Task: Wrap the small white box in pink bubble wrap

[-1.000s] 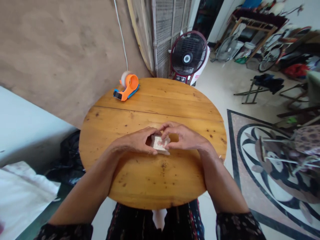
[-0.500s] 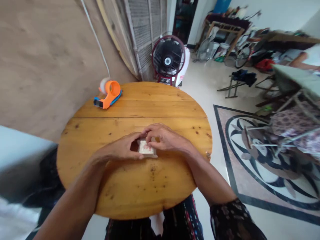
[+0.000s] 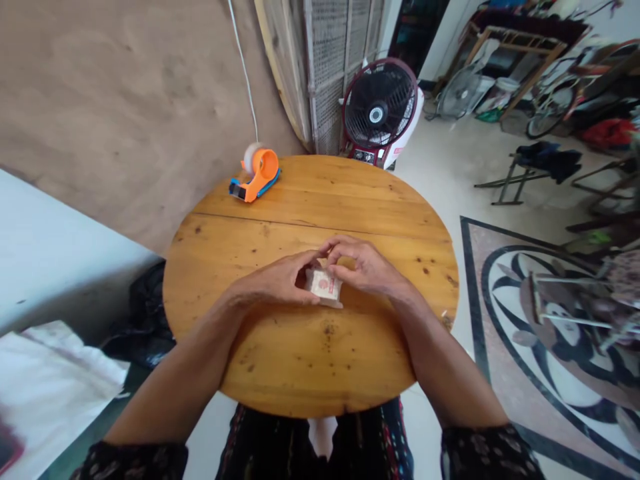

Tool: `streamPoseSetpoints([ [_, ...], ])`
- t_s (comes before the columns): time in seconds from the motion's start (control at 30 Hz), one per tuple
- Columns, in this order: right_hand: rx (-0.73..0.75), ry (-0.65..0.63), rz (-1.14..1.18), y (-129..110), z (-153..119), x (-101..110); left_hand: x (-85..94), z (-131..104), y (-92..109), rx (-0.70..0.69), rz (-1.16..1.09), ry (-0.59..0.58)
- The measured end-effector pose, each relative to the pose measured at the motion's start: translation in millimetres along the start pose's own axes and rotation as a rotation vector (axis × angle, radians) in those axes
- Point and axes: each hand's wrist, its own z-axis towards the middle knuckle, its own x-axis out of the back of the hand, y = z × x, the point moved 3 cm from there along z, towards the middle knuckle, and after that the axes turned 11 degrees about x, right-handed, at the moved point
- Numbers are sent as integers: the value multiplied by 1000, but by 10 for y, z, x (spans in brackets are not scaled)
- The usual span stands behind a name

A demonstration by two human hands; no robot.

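A small white box (image 3: pixel 326 285) with red print lies on the round wooden table (image 3: pixel 300 360), and clear film seems to stick out at its edges. My left hand (image 3: pixel 293 277) is closed around its left side, with the thumb at the near side and the fingers at the far side. Over its far right corner, my right hand (image 3: pixel 360 265) is bent into a pinch, its fingertips close to the left ones. What the right fingertips pinch, if anything, is too small to make out.
An orange and blue tape dispenser (image 3: pixel 257 175) with a clear roll stands at the table's far left edge, by a wooden panel (image 3: pixel 140 100). Beyond the table is a dark red fan (image 3: pixel 377 107). A stool with dark cloth (image 3: pixel 543 163) stands on the floor at right.
The view has turned left, so the table and its things appear further right. My right thumb has shifted from over the box's top towards its far right corner. The left hand keeps its hold.
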Motion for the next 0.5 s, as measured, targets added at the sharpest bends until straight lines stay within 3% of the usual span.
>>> streamPoseSetpoints([
  [0.1, -11, 31, 29, 8, 13, 30, -24, 10, 38, -44, -7, 6],
  [0.23, -52, 93, 34, 53, 13, 81, -21, 18, 57, -107, 55, 99],
  [0.5, -136, 193, 53, 160, -13, 101, -31, -2, 75, -51, 50, 106],
])
